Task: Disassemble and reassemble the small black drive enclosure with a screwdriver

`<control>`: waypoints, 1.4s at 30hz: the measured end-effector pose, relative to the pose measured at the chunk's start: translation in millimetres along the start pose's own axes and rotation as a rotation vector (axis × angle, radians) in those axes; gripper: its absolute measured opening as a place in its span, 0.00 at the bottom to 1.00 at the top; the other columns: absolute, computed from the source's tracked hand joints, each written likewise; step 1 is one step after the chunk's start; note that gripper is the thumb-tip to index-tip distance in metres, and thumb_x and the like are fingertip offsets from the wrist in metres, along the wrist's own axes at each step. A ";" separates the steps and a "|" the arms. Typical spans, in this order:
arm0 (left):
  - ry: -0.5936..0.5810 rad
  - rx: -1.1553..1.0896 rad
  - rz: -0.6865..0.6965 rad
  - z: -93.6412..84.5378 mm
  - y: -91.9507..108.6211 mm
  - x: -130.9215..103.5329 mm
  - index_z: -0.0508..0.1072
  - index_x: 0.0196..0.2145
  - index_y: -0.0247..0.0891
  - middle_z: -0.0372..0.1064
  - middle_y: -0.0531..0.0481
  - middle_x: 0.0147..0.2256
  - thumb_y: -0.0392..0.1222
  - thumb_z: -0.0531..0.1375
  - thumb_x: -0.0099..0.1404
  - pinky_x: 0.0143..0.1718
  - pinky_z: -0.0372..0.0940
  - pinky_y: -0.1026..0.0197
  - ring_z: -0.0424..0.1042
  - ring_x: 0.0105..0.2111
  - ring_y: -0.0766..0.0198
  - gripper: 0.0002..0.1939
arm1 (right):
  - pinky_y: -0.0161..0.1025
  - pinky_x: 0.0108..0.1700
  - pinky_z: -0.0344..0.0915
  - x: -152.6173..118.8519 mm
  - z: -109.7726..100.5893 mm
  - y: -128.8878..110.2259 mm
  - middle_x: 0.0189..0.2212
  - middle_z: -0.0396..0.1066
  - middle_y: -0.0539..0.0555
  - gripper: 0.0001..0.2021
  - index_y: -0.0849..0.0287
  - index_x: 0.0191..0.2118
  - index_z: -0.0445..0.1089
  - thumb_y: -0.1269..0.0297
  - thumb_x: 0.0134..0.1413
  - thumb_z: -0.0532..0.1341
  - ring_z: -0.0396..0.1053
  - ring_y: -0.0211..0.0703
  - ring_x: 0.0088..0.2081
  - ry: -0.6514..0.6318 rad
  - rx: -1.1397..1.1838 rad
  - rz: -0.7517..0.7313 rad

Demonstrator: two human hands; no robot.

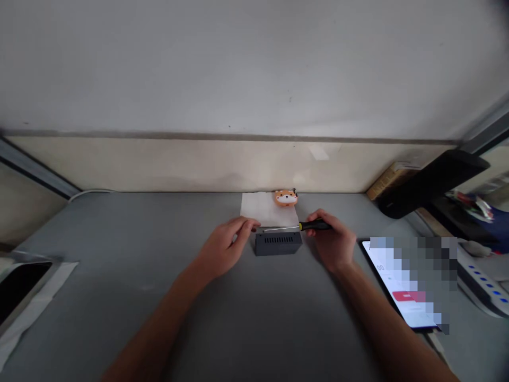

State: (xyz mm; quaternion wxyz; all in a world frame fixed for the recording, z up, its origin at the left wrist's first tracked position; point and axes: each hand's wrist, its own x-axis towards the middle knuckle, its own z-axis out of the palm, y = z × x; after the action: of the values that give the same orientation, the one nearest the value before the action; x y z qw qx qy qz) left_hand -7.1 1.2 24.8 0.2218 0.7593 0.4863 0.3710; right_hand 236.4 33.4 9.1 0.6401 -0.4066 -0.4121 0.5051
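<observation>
A dark grey box (278, 244) with a row of slots stands on the grey table at the centre. My right hand (333, 239) is closed round the black and yellow handle of a screwdriver (316, 225), whose metal shaft points left, level along the box's top rear edge. At the box's left end is my left hand (228, 244), its thumb and fingers brought together near the screwdriver's tip. Whatever those fingertips hold, if anything, is too small to make out. Behind the box lies a white sheet (262, 208) with an orange animal-faced case (286, 198) on it.
A lit phone or tablet (393, 281) lies to the right, partly pixelated, beside a white power strip (483, 284). A black cylinder (433, 183) leans by a brown box (389, 179) at the back right. A dark-screened device (24, 286) is at the left edge.
</observation>
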 end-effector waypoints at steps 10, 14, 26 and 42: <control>0.251 0.196 0.410 1.8 -0.1 -4.0 0.73 0.39 0.39 0.75 0.48 0.35 0.26 0.52 0.67 0.38 0.70 0.62 0.75 0.33 0.64 0.13 | 0.43 0.28 0.66 -0.6 -0.6 -2.0 0.29 0.73 0.57 0.16 0.55 0.25 0.73 0.48 0.52 0.60 0.67 0.42 0.25 -0.123 -0.195 -0.013; 0.207 0.264 0.447 2.5 0.3 -5.2 0.74 0.39 0.39 0.75 0.48 0.35 0.27 0.52 0.67 0.37 0.69 0.61 0.74 0.33 0.64 0.14 | 0.45 0.28 0.66 -1.2 -1.2 -2.9 0.29 0.72 0.56 0.14 0.55 0.25 0.73 0.50 0.51 0.62 0.66 0.43 0.25 -0.097 -0.145 0.039; 0.102 0.444 0.550 -4.4 0.4 -4.7 0.75 0.41 0.38 0.74 0.47 0.34 0.23 0.49 0.59 0.35 0.69 0.61 0.71 0.30 0.63 0.20 | 0.42 0.39 0.69 0.6 7.7 -2.3 0.32 0.78 0.55 0.25 0.55 0.39 0.77 0.36 0.56 0.60 0.74 0.47 0.36 -0.195 -0.499 0.064; 0.447 0.363 0.472 -13.3 -1.3 -6.2 0.75 0.37 0.42 0.75 0.50 0.32 0.27 0.50 0.68 0.32 0.69 0.61 0.72 0.28 0.64 0.16 | 0.45 0.48 0.71 -5.1 8.8 -5.6 0.41 0.81 0.57 0.26 0.55 0.43 0.77 0.37 0.60 0.58 0.77 0.49 0.44 -0.412 -0.549 0.058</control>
State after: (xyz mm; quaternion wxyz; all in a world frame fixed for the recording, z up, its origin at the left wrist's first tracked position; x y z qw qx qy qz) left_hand -19.8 -4.1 30.1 -0.1198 0.7777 0.3922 0.4764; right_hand 229.1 28.4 16.7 0.3955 -0.4647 -0.6414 0.4649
